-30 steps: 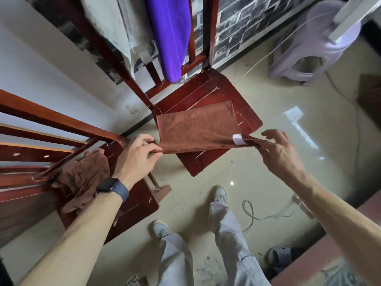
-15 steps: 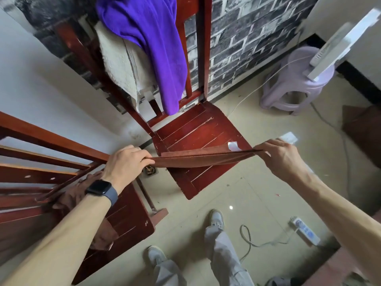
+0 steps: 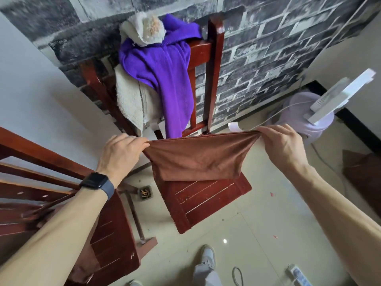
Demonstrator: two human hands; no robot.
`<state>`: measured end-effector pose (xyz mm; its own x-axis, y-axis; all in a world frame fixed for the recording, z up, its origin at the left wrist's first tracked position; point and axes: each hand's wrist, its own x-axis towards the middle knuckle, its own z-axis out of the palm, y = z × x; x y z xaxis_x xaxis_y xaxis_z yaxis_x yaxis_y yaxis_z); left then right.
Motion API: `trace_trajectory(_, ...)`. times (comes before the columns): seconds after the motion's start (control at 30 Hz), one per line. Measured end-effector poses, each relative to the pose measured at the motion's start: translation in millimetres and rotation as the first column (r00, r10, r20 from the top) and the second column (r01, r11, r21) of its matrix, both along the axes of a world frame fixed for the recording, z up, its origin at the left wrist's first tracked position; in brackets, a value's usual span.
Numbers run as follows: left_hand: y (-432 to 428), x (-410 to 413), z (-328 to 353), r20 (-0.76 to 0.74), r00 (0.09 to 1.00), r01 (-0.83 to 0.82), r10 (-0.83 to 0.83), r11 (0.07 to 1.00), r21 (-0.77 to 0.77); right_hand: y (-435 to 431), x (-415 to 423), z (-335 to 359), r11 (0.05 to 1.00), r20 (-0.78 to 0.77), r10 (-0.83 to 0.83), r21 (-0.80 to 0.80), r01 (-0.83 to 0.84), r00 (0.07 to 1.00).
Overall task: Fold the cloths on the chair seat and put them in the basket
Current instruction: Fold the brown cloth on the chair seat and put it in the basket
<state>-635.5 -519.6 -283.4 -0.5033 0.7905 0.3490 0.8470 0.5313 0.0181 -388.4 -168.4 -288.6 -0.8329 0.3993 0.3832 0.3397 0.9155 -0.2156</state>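
A brown cloth hangs folded in the air above the red wooden chair seat. My left hand pinches its upper left corner and my right hand pinches its upper right corner, stretching the top edge taut. A white label sticks up near the right corner. The cloth's lower edge droops down to the back of the seat. Another brown cloth lies on a second red chair's seat at the lower left, mostly hidden by my left forearm. No basket is in view.
A purple garment and a cream fleece one hang over the chair's backrest, against a brick-patterned wall. A lilac plastic stool with a white device stands at the right. A power strip and cable lie on the tiled floor by my feet.
Both hands have lifted the cloth off the chair seat, from flat and level to hanging from its top edge. The view has tilted up towards the backrest.
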Motion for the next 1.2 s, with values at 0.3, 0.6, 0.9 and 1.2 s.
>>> trace_trajectory(0.3,-25,33,-31,-0.014,0.999,0.038,-0.039,0.999,-0.025,-24,31,-34,0.999,0.034,-0.025,-0.043,0.026,0.999)
trace_trajectory(0.6,-97,123,-140,0.333,0.942,0.058,0.038,0.96,-0.274,-110,143,-157,0.914,0.36,-0.096,-0.338,0.225,0.928)
trace_trajectory(0.9,-70,131,-181,0.823,0.39,-0.433,0.414,0.87,-0.233,-105,120,-189,0.511,0.53,-0.17,-0.674,0.534,0.831)
trace_trajectory(1.2,-26,62,-275,0.947,0.002,-0.642,0.322,0.726,-0.245,-74,48,-278,0.152,0.452,-0.395,-0.826,0.542,0.8)
